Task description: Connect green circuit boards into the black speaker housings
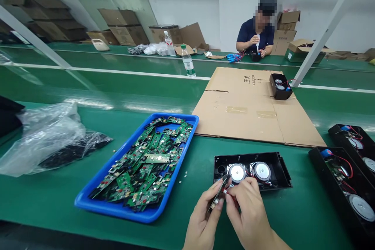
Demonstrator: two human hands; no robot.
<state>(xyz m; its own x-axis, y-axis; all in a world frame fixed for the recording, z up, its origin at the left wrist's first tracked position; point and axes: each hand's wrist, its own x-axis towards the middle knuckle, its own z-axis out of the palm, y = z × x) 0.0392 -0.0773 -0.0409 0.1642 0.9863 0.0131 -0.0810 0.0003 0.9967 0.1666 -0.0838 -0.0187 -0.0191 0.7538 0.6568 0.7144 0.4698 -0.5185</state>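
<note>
My left hand point(202, 215) grips a small circuit board point(217, 196) on edge between thumb and fingers. Pinched in my right hand point(249, 209) is a small white wire connector point(225, 191), held against the board; its reddish wire is mostly hidden by my fingers. Whether the plug is seated in the board I cannot tell. Just beyond both hands lies an open black speaker housing point(278, 168) with two round silver-backed speakers, the left speaker point(237, 172) and the right speaker point(261, 171). My hands cover part of the housing's near edge.
On the left, a blue tray point(150, 217) holds many green circuit boards. Plastic bags point(49, 136) lie beyond it. More black housings point(331, 179) stand at right. A flattened cardboard sheet point(234, 97) carries another housing point(280, 86). Across the bench sits a person point(249, 31) handling a white-tipped tool.
</note>
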